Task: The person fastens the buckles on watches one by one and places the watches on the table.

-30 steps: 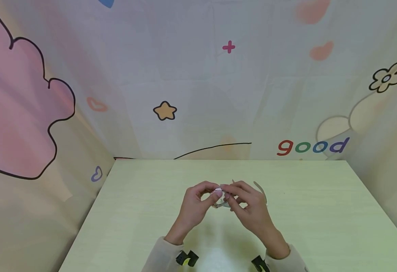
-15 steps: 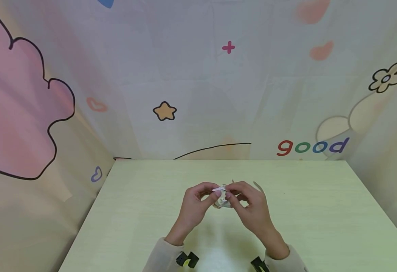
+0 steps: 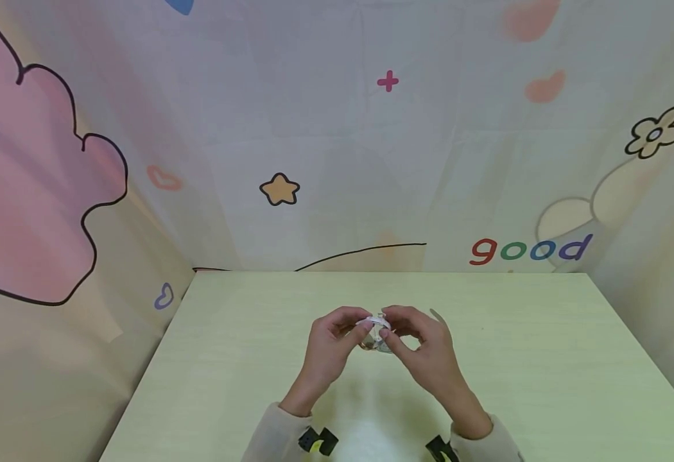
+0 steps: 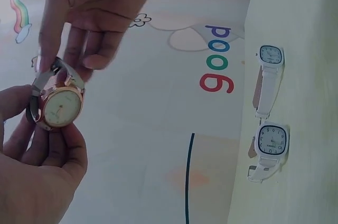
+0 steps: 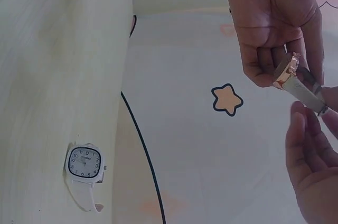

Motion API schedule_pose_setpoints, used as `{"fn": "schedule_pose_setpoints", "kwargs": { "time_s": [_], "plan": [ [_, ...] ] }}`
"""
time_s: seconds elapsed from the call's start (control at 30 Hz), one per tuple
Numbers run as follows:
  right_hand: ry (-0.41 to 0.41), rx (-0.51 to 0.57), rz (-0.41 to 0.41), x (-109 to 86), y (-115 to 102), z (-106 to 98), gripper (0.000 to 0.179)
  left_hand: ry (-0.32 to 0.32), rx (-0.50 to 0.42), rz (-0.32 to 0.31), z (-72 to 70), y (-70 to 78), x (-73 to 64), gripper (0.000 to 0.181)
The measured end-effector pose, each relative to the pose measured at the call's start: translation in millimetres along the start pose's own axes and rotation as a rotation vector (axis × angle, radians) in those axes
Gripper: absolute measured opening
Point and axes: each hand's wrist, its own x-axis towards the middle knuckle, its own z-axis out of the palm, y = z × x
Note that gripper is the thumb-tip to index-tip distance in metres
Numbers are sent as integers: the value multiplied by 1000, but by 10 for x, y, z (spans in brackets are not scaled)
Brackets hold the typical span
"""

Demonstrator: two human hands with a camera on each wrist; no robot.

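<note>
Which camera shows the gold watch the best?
The left wrist view: the gold watch turns its round dial toward that camera, so the rosy gold rim shows clearly. The right wrist view shows it side-on, with the dial turned away. The head view shows it tiny, partly hidden by fingers.

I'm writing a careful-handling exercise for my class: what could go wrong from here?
1. The gold-rimmed watch is held up above the table, so it could slip and drop.
2. Its strap bends between the left hand and the right hand; pulling both ways might crease it.
3. One white watch and a second white watch lie on the table; a careless reach might knock one.
</note>
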Motion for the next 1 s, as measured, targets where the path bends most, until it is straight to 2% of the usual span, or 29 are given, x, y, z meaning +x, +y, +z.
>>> {"fn": "schedule_pose_setpoints", "kwargs": {
  "time_s": [0.13,0.23,0.37,0.53,0.77,0.87,1.0],
  "plan": [
    [-21,16,88,-9,-14,0,24,6,-69,-12,-15,8,-16,19],
    [2,25,114,-9,-21,4,21,4,-80,-18,-30,10,-21,19],
    [52,47,88,-1,-11,13,19,-7,-66,-9,-48,7,-15,21],
    [70,22,41,8,11,16,20,-31,7,-12,-73,6,-18,21],
    [3,-29,19,50,-66,-1,17,-2,53,-26,-102,-28,-27,17],
    [-16,-50,35,55,-33,9,16,9,37,-24,-112,-52,-26,17],
    [-52,-9,77,56,9,34,19,47,-11,-6,-122,-70,-16,17]
  ]
}}
